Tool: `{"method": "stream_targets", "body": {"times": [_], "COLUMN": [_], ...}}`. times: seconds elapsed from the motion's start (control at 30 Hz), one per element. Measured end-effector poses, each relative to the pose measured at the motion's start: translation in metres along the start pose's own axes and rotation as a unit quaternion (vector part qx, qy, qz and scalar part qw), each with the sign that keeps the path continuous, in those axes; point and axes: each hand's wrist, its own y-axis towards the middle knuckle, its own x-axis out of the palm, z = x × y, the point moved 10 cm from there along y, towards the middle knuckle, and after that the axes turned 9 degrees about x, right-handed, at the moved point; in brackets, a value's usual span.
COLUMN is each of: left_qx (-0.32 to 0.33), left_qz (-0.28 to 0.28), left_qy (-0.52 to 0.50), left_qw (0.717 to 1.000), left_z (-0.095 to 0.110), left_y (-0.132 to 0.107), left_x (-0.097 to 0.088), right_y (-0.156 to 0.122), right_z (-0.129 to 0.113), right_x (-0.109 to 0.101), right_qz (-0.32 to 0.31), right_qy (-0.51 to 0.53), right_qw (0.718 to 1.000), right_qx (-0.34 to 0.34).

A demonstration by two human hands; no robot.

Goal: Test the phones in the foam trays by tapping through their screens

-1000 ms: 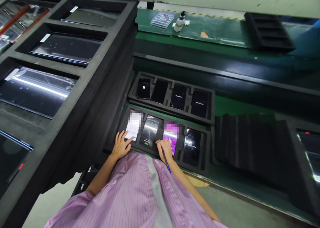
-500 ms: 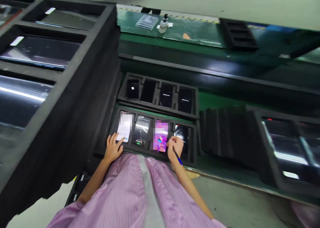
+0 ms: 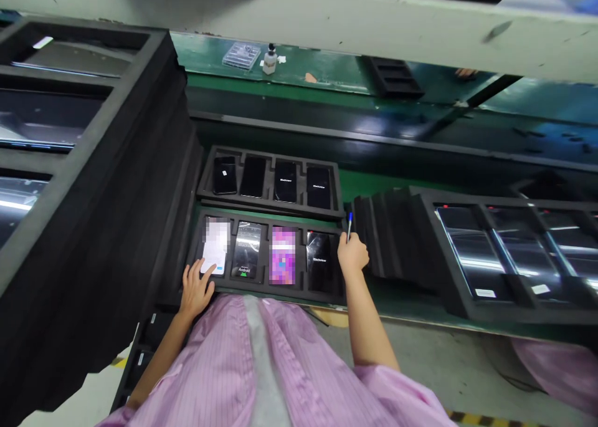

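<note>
My left hand [image 3: 197, 288] has its fingers spread over the lower edge of a phone with a lit white screen [image 3: 215, 246]. That phone lies in the leftmost slot of a black foam tray [image 3: 264, 283]. Beside it in the same tray are a phone showing the Android logo [image 3: 246, 250], a phone with a pink and purple screen [image 3: 282, 259] and a dark Blackview phone [image 3: 319, 262]. Just right of the tray, my right hand [image 3: 354, 253] is closed around a pen [image 3: 349, 224], its blue end pointing up.
Behind lies a second foam tray [image 3: 275, 205] of dark phones. Tall stacks of foam trays stand at left [image 3: 135, 159] and right [image 3: 387, 234], phones in their top layers. A bottle [image 3: 270, 61] and a clear plastic case [image 3: 242, 55] rest at the back. Another person's hand [image 3: 466, 73] shows far right.
My right hand has moved from beside the pink-screened phone to the tray's right side, and the pen's blue end now points up. My left hand stays by the white-screened phone. The view has shifted right.
</note>
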Motion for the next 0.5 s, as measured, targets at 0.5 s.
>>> {"method": "stream_targets", "body": {"times": [0.5], "left_qx": [0.013], "left_qz": [0.021], "left_qy": [0.043], "left_qw": [0.999], "left_z": [0.002], "left_y": [-0.002], "left_x": [-0.002], "right_y": [0.132], "right_z": [-0.109], "right_x": [-0.023], "right_qz": [-0.021], "right_qy": [-0.065], "right_qw": [0.997], "right_qx": [-0.034]}}
